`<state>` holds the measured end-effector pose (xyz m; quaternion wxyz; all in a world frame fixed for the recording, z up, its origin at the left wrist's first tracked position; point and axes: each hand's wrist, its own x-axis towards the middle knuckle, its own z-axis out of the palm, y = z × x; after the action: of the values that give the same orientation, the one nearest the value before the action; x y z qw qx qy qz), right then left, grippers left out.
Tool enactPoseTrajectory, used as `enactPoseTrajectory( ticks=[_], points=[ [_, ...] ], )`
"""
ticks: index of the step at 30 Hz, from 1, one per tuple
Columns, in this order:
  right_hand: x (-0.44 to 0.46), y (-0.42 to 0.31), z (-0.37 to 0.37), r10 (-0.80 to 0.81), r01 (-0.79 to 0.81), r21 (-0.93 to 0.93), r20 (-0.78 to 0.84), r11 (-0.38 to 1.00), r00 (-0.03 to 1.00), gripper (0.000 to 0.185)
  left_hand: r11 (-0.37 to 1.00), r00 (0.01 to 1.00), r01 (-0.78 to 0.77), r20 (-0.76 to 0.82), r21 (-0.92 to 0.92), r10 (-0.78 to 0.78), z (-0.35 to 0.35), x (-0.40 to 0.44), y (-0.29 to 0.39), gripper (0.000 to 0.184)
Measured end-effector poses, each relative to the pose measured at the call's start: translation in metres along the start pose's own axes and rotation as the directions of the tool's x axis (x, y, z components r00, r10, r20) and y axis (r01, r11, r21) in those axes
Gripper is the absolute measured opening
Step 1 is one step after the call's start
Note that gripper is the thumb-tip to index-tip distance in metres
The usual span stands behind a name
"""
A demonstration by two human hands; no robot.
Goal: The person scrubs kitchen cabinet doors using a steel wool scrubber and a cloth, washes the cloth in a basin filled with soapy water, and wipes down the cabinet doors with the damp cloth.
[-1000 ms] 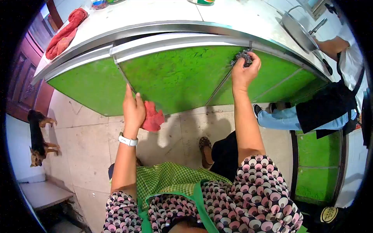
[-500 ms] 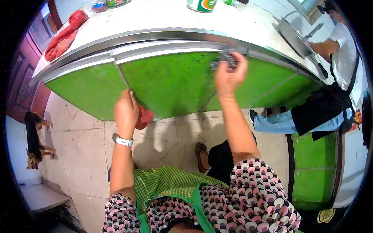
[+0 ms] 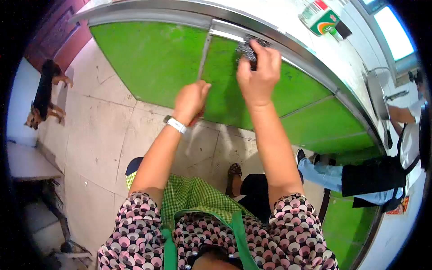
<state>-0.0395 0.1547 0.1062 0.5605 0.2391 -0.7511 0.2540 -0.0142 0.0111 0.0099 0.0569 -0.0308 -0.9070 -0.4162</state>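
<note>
Steel scourer (image 3: 245, 52), upper centre of the frame, is pinched in the right hand (image 3: 261, 80) at the top of the green door (image 3: 221, 94); it has travelled from that door's right corner towards its left end, so the rubbing, as I judge it, now falls there. Left of it, the left hand (image 3: 191, 101) is curled near the door's edge, apparently around the cloth (image 3: 196, 119), now only a red sliver. Farther out, the view has swung, bringing the can (image 3: 320, 18) to the upper right.
</note>
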Motion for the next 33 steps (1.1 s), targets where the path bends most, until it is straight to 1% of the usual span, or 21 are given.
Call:
enactPoseTrajectory(
  ticks=[1, 2, 3, 4, 6, 7, 9, 10, 12, 13, 15, 16, 18, 19, 21, 23, 27, 29, 30, 31, 33],
  points=[
    [0.003, -0.007, 0.009, 0.031, -0.032, 0.045, 0.030, 0.998, 0.999, 0.033, 1.000, 1.000, 0.013, -0.013, -0.008, -0.013, 0.015, -0.002, -0.009, 0.024],
    [0.003, -0.007, 0.010, 0.006, -0.007, 0.017, 0.055, 1.000, 0.998, 0.034, 0.981, 0.972, -0.191, -0.139, -0.013, 0.187, 0.036, -0.008, -0.020, 0.024],
    [0.005, -0.006, 0.013, -0.024, 0.024, -0.009, 0.072, 1.000, 0.997, 0.036, 0.921, 0.886, -0.389, -0.267, 0.018, 0.380, 0.047, -0.010, -0.026, 0.024],
    [0.005, -0.004, 0.010, -0.054, 0.056, -0.021, 0.099, 0.998, 0.994, 0.035, 0.929, 0.890, -0.371, -0.279, 0.015, 0.360, 0.043, -0.013, -0.019, 0.024],
    [0.008, 0.008, 0.002, -0.142, 0.146, -0.030, 0.099, 0.989, 0.985, 0.035, 0.950, 0.963, -0.263, -0.113, -0.170, 0.246, 0.028, -0.015, -0.010, 0.024],
    [0.006, 0.013, -0.007, -0.162, 0.167, -0.058, 0.093, 0.984, 0.982, 0.035, 0.955, 0.967, -0.239, -0.127, -0.176, 0.219, 0.024, -0.019, -0.013, 0.024],
    [0.001, 0.033, -0.025, -0.188, 0.195, -0.152, 0.057, 0.969, 0.981, 0.034, 0.932, 0.993, -0.113, -0.074, -0.345, 0.093, 0.015, -0.023, -0.020, 0.025],
    [-0.003, 0.041, -0.036, -0.191, 0.194, -0.192, 0.036, 0.962, 0.981, 0.034, 0.931, 0.994, -0.093, -0.085, -0.353, 0.067, 0.008, -0.028, -0.024, 0.025],
    [-0.011, 0.057, -0.058, -0.023, 0.024, -0.254, 0.007, 0.967, 1.000, 0.029, 0.886, 0.998, 0.040, -0.031, -0.463, -0.062, -0.006, -0.037, -0.031, 0.026],
    [-0.012, 0.064, -0.069, -0.055, 0.048, -0.328, -0.012, 0.943, 0.998, 0.027, 0.878, 0.996, 0.051, -0.042, -0.477, -0.080, -0.013, -0.041, -0.035, 0.026],
    [-0.018, 0.074, -0.080, 0.042, -0.085, -0.364, -0.123, 0.927, 0.991, 0.026, 0.890, 0.991, 0.027, -0.105, -0.455, -0.084, -0.024, -0.047, -0.044, 0.024],
    [-0.017, 0.075, -0.077, 0.020, -0.061, -0.359, -0.116, 0.931, 0.993, 0.026, 0.887, 0.988, 0.068, -0.093, -0.456, -0.124, -0.026, -0.049, -0.047, 0.024],
    [-0.017, 0.069, -0.065, -0.053, 0.008, -0.376, -0.108, 0.927, 0.993, 0.026, 0.872, 0.979, 0.013, -0.171, -0.490, -0.111, -0.021, -0.050, -0.060, 0.025],
    [-0.014, 0.057, -0.055, -0.034, 0.015, -0.298, -0.059, 0.955, 0.998, 0.028, 0.864, 0.967, -0.030, -0.233, -0.502, -0.101, -0.021, -0.050, -0.061, 0.027],
    [-0.003, 0.028, -0.029, -0.176, 0.175, -0.173, 0.013, 0.969, 0.984, 0.035, 0.851, 0.971, -0.020, -0.212, -0.525, -0.108, -0.024, -0.051, -0.058, 0.025],
    [0.002, 0.007, 0.000, -0.162, 0.165, -0.108, 0.033, 0.980, 0.986, 0.036, 0.843, 0.961, 0.019, -0.223, -0.537, -0.164, -0.025, -0.051, -0.053, 0.025],
    [0.011, -0.024, 0.039, -0.207, 0.204, 0.035, 0.102, 0.978, 0.973, 0.039, 0.845, 0.961, -0.007, -0.238, -0.535, -0.143, -0.015, -0.043, -0.044, 0.025],
    [0.013, -0.026, 0.037, -0.176, 0.170, 0.049, 0.151, 0.984, 0.973, 0.039, 0.818, 0.919, -0.194, -0.393, -0.542, -0.042, -0.004, -0.037, -0.044, 0.022],
    [0.011, -0.021, 0.030, -0.193, 0.188, 0.043, 0.166, 0.981, 0.967, 0.039, 0.822, 0.920, -0.196, -0.390, -0.534, -0.035, -0.007, -0.037, -0.040, 0.022],
    [0.010, -0.011, 0.020, -0.218, 0.213, 0.046, 0.180, 0.976, 0.959, 0.040, 0.846, 0.936, -0.129, -0.344, -0.517, -0.068, -0.011, -0.037, -0.033, 0.022],
    [0.004, 0.020, -0.002, -0.247, 0.246, 0.020, 0.124, 0.969, 0.961, 0.043, 0.865, 0.941, -0.058, -0.316, -0.498, -0.119, -0.023, -0.039, -0.021, 0.022]
  ],
)
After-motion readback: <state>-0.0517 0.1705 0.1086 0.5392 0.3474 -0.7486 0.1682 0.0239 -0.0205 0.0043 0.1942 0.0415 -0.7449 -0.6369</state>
